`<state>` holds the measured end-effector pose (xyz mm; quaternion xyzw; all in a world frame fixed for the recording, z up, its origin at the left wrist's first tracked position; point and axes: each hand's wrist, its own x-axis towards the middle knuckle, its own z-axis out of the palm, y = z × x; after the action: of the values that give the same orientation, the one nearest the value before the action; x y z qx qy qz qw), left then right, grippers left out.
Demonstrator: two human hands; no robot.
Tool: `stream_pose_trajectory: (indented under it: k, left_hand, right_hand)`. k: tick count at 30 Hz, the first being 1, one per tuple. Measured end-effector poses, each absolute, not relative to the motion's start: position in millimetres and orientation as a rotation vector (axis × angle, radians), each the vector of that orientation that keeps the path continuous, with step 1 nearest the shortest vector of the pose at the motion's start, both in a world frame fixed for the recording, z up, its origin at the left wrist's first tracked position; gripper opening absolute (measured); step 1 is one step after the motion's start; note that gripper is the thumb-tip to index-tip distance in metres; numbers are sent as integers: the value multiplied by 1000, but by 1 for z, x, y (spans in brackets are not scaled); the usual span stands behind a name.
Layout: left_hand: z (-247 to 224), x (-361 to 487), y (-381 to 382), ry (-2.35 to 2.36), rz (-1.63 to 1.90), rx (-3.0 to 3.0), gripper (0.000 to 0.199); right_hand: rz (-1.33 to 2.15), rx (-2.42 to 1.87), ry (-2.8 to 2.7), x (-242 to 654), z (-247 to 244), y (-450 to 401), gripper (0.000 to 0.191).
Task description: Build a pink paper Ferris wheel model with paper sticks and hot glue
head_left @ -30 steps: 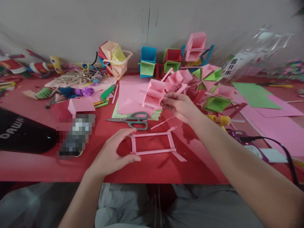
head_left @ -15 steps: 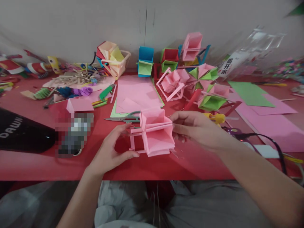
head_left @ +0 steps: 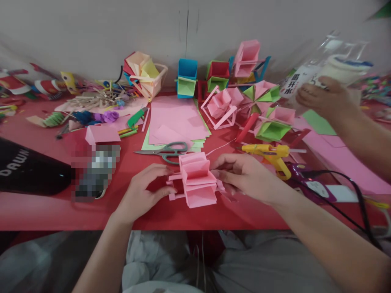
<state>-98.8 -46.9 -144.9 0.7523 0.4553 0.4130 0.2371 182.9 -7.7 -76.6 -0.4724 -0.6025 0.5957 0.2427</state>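
Observation:
A pink folded-paper wheel (head_left: 200, 179) with box-shaped pockets sits on a pink paper stand, low over the front of the red table. My left hand (head_left: 146, 191) has its thumb and fingers around the stand's left side. At the opposite side, my right hand (head_left: 244, 175) pinches at the wheel's end; its fingertips are partly hidden. Just behind the wheel lie grey-green-handled scissors (head_left: 171, 151). A yellow glue gun (head_left: 269, 152) lies beyond my right hand.
A co-worker's hand (head_left: 324, 97) holds a pale cup (head_left: 345, 69) near a clear plastic bottle (head_left: 301, 79). A phone (head_left: 99, 173) and black tumbler (head_left: 33, 171) lie left. Pink sheets (head_left: 174, 118) and finished paper wheels (head_left: 224, 103) are behind. A black cable (head_left: 351, 183) runs right.
The wheel has turned on its stand, so its pockets sit differently. My right hand has shifted slightly left and down. A co-worker's hand with a cup has come in at the right.

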Motion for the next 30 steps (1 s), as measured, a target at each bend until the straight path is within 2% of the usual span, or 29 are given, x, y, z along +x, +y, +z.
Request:
stream_pose_trajectory:
  k: [11,21,30]
  left_hand:
    - [-144,-98,-46,1296,1102,2047,34]
    - [-146,-97,-45,1272,1132,2125,25]
    - [-144,-96,-46,1260,1148,2154,25]
  right_hand:
    - [1658,-1279,-1662,184,-85,-9,21]
    - [1699,-1298,-1597,182,-90,-9,26]
    - [1687,-1251,-1596,184,-89,-8,24]
